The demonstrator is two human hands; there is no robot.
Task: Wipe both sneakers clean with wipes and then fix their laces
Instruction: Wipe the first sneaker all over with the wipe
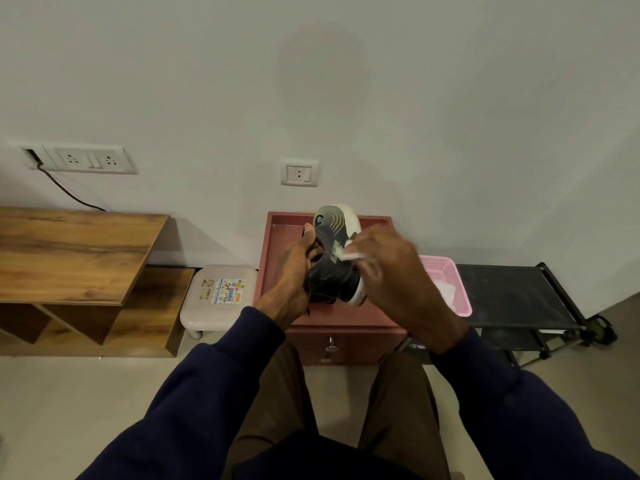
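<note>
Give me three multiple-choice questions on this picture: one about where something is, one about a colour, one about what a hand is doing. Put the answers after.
1. Where is the pink basket?
A) right of the red cabinet, on the black rack
B) left of it
C) in front of it

2. What colour is the sole of the sneaker?
A) orange
B) white
C) blue

3. What is the right hand doing?
A) hanging idle
B) tying a lace
C) holding a wipe against the sneaker

Answers:
1 A, the basket sits at the rack's left end, beside the cabinet.
2 B, the edge at the toe shows white.
3 C, its fingers hold the wipe on the shoe's side while the left hand grips the sneaker.
</note>
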